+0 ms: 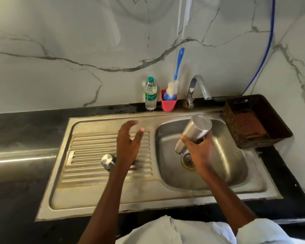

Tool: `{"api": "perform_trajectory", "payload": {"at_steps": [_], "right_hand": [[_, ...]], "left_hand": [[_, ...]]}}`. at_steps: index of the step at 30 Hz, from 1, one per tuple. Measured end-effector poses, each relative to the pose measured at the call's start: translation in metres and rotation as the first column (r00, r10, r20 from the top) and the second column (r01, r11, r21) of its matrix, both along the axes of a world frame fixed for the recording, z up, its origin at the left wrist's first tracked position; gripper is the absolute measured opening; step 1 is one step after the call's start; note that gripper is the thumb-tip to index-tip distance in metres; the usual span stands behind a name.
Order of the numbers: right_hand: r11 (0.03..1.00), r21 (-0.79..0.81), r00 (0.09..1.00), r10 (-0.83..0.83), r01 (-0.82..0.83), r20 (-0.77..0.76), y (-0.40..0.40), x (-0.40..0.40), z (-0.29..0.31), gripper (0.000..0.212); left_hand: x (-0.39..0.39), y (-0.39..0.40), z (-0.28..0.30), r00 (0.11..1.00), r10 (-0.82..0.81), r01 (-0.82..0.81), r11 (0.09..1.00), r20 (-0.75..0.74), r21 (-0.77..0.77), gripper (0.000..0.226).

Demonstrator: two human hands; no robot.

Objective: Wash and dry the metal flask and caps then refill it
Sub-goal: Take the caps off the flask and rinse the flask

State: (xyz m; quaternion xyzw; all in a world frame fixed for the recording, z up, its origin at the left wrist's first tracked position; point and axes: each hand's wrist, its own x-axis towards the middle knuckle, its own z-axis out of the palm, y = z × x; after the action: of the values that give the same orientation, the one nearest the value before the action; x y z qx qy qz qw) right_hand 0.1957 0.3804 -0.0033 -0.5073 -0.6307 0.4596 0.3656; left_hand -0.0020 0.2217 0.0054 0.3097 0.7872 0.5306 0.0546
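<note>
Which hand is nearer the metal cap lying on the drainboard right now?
Left. The left hand hovers open just right of the metal cap, its wrist beside it. The right hand is over the basin, gripping the upturned flask.

View: one only, worn on the person's head, so no second view shares the scene.
Facing: forward and down, toward the sink [245,175] and the marble wall [77,41] behind it.
Height: above the sink, looking steeply onto its ribbed drainboard [88,154].
Nearness: close; both forearms reach in from the bottom edge toward the sink.
Lens: wide, with the counter [16,129] edges bowing outward from the sink.
Span: from the counter left of the sink across to the brown basket [278,111] on its right.
Top of frame: wall well above the tap [197,88] behind the sink.
</note>
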Motion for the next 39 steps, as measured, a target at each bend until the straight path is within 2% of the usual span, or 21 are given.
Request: {"api": "perform_trajectory", "payload": {"at_steps": [3,6,8,11,14,16,18,20,22,29,39], "right_hand": [[0.999,-0.043,0.980,-0.003,-0.006,-0.199,-0.012,-0.017,0.010,0.083],[0.990,-0.086,0.941,0.080,-0.115,-0.329,-0.029,-0.059,0.025,0.081],[0.980,-0.077,0.920,0.146,-0.186,-0.363,-0.044,-0.094,0.031,0.079],[0.957,-0.008,0.916,0.275,-0.290,-0.292,-0.074,-0.153,0.036,0.076],[0.915,0.033,0.895,0.401,-0.403,-0.194,-0.107,-0.205,0.037,0.079],[0.878,0.063,0.867,0.479,-0.475,-0.137,-0.127,-0.236,0.034,0.079],[0.840,0.091,0.838,0.541,-0.534,-0.072,-0.144,-0.259,0.032,0.080],[0.807,0.106,0.812,0.584,-0.580,-0.005,-0.160,-0.277,0.029,0.081],[0.787,0.120,0.795,0.603,-0.606,0.060,-0.173,-0.288,0.022,0.081],[0.774,0.130,0.784,0.602,-0.620,0.153,-0.199,-0.292,-0.006,0.083],[0.731,0.127,0.742,0.655,-0.670,0.143,-0.205,-0.289,-0.011,0.089]], "left_hand": [[-0.034,-0.039,-0.016,0.990,0.114,-0.111,0.993,-0.081,0.044,0.023],[-0.064,-0.089,-0.032,0.982,0.184,-0.184,0.983,-0.041,-0.009,0.021],[-0.079,-0.121,-0.045,0.969,0.244,-0.246,0.967,-0.033,-0.073,0.023],[-0.101,-0.158,-0.073,0.960,0.269,-0.278,0.918,-0.071,-0.281,0.033],[-0.123,-0.180,-0.092,0.978,0.181,-0.211,0.851,-0.108,-0.480,0.048],[-0.133,-0.190,-0.096,0.984,0.141,-0.176,0.822,-0.106,-0.541,0.052],[-0.138,-0.197,-0.104,0.988,0.107,-0.150,0.804,-0.108,-0.575,0.057],[-0.139,-0.206,-0.118,0.991,0.093,-0.132,0.773,-0.095,-0.621,0.075],[-0.137,-0.212,-0.131,0.992,0.079,-0.125,0.762,-0.100,-0.636,0.082],[-0.130,-0.211,-0.143,0.994,0.059,-0.107,0.722,-0.094,-0.684,0.079],[-0.131,-0.209,-0.143,0.995,0.066,-0.100,0.696,-0.075,-0.711,0.077]]}}
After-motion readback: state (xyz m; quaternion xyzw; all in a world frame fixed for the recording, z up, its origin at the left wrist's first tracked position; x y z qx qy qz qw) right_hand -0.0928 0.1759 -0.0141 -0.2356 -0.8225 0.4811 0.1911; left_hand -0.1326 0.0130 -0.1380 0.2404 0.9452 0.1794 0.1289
